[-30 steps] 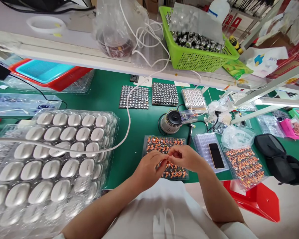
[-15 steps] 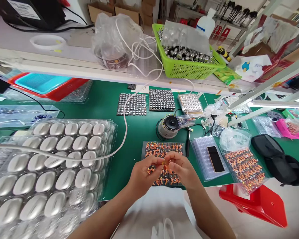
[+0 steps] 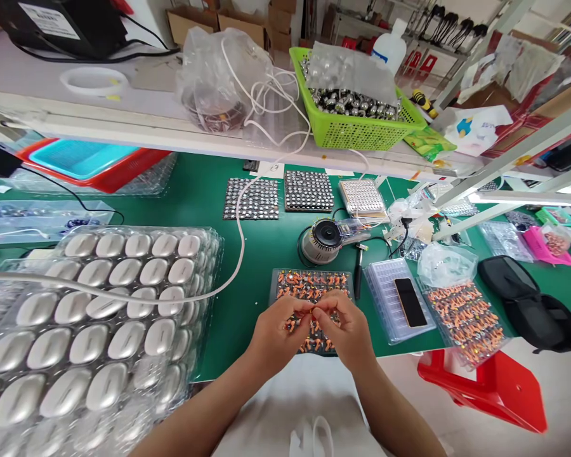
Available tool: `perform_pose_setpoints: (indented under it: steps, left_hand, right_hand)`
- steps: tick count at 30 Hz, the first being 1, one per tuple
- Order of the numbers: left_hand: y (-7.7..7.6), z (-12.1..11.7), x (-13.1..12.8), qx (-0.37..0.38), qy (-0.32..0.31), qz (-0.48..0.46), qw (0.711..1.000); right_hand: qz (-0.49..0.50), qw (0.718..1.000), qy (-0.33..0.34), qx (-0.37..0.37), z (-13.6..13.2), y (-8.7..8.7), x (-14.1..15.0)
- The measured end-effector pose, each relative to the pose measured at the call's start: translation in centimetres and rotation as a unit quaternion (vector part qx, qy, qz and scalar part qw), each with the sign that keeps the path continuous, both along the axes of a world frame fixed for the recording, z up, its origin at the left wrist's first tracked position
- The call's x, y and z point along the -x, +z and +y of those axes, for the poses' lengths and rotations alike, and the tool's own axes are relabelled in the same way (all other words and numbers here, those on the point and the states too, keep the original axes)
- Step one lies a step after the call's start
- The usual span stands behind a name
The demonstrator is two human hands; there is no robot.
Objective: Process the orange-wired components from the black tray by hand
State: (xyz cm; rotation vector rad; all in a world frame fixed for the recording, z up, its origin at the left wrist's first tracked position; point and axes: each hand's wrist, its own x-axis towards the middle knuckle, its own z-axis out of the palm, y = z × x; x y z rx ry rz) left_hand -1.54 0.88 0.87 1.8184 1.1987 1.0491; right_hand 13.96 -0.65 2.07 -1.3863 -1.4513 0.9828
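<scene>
My left hand and my right hand meet fingertip to fingertip above a tray of small orange-and-black parts. Both hands are closed in a pinch around a small orange part, mostly hidden by the fingers. Beyond the tray stands a round grey device with a black dial top. A small hammer lies just right of the tray, its black handle toward me.
Stacked trays of silvery oval cases fill the left side. On the right are clear plastic trays under a phone, another orange-part tray and a black case. A shelf with a green basket spans above; a white cable hangs down.
The fingertips have drawn closer together around the small part, covering more of it. My right hand has shifted slightly left. The things on the table stay where they were.
</scene>
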Motion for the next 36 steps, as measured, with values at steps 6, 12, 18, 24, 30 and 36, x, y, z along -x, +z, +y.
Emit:
perform_pose_setpoints:
  steps: [6, 12, 18, 24, 30, 36]
  left_hand:
    - [-0.4, 0.1, -0.1, -0.029, 0.029, 0.023, 0.999]
    - [-0.4, 0.1, -0.1, -0.064, 0.024, 0.015, 0.998]
    - [-0.6, 0.2, -0.3, -0.108, 0.013, 0.01, 0.994]
    - [-1.0, 0.2, -0.2, -0.118, 0.009, 0.013, 0.993]
    - [-1.2, 0.2, -0.2, -0.129, 0.006, 0.013, 0.992]
    - [-0.9, 0.0, 0.1, -0.09, 0.003, -0.002, 0.996]
  right_hand:
    - [-0.096, 0.991, -0.026, -0.087, -0.9, 0.6, 0.5]
    - [-0.093, 0.995, -0.009, -0.039, -0.7, 0.7, 0.5]
    - [-0.1, 0.994, -0.017, -0.028, -0.3, 0.4, 0.4]
    - [-0.099, 0.995, -0.015, -0.023, -0.2, 0.2, 0.4]
    - [-0.086, 0.996, -0.017, 0.024, 0.0, 0.1, 0.3]
    - [0.079, 0.98, 0.033, 0.18, 0.9, -1.0, -0.7]
